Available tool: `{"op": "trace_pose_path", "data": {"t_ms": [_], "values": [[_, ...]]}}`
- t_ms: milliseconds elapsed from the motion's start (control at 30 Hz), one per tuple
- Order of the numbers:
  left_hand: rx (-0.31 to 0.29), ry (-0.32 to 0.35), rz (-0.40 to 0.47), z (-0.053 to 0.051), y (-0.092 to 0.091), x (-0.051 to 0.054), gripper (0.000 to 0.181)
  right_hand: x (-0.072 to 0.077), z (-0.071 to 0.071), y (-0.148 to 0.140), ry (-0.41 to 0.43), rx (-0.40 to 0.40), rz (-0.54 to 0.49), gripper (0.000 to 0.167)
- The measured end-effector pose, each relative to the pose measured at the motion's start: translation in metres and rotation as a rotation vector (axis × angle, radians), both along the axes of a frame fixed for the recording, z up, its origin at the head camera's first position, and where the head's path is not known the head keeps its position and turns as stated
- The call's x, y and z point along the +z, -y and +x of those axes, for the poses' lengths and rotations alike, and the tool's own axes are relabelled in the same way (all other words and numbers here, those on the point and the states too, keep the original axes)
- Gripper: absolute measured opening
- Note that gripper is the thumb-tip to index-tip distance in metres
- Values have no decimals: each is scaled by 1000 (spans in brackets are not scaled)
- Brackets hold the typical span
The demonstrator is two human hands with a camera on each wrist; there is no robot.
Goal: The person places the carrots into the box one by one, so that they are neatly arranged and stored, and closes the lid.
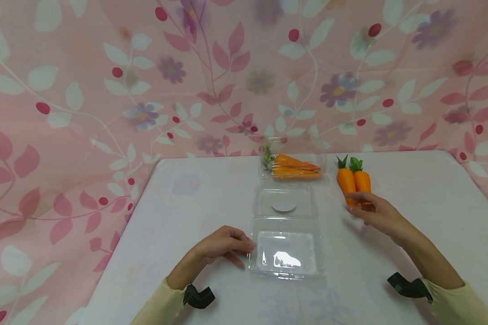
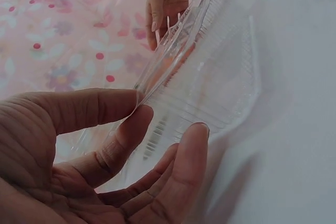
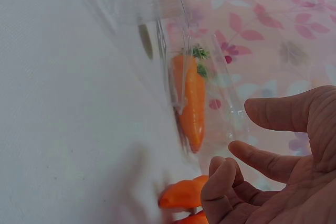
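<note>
In the head view my left hand (image 1: 226,243) is at the left edge of an open clear plastic clamshell box (image 1: 285,248). The left wrist view shows the thumb and index finger of that hand (image 2: 113,140) pinching the box's rim (image 2: 173,61). My right hand (image 1: 376,214) hovers by the lower tips of two orange carrots (image 1: 345,178) with green tops. Thumb and fingers of the right hand (image 3: 273,156) stand apart with nothing between them in the right wrist view, and the carrots (image 3: 181,195) lie partly hidden below.
Behind the open box stands another clear box (image 1: 323,158) with orange carrots (image 1: 294,167) inside. A white-covered table (image 1: 187,198) carries everything. Pink floral cloth (image 1: 227,81) hangs at the back.
</note>
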State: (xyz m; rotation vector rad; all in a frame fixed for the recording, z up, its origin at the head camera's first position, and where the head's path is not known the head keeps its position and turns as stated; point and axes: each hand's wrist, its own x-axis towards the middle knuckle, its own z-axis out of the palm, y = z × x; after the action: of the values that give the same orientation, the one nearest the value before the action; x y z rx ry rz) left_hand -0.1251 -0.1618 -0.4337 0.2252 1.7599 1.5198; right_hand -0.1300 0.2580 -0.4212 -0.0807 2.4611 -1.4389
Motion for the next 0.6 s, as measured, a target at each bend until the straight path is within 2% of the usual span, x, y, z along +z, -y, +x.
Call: {"op": "trace_pose_path", "data": {"t_ms": [267, 600], "values": [[9, 6, 27, 2, -11, 0, 13, 1, 0, -2, 3, -5, 0, 56], [59, 25, 37, 5, -18, -2, 10, 2, 0, -4, -3, -4, 19, 57]]}}
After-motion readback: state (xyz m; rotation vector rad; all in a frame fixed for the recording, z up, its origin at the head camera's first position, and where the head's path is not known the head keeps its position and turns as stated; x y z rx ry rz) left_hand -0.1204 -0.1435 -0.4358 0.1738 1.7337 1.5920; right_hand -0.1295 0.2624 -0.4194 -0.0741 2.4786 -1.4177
